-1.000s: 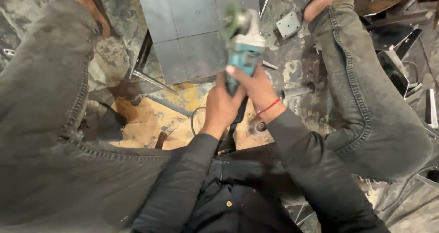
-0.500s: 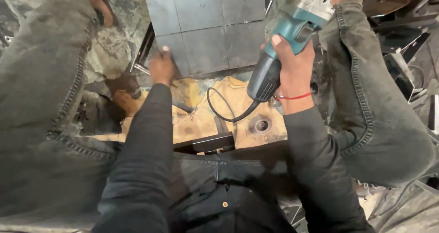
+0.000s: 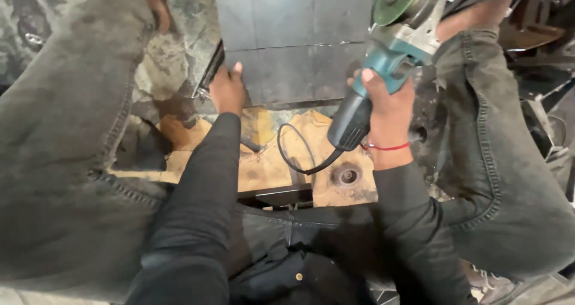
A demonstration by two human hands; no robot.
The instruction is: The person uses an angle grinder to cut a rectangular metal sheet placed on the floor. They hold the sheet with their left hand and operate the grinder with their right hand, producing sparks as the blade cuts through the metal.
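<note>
Partly, right hand (image 3: 388, 110) hides grinder (image 3: 383, 59) body.

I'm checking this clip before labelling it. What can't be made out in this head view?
- Grey metal sheet: far end cut off by the top edge.
- Angle grinder: disc partly cut off at the top edge; grip covered by the right hand.
- Left hand: whether it grips the sheet's edge is unclear.
</note>
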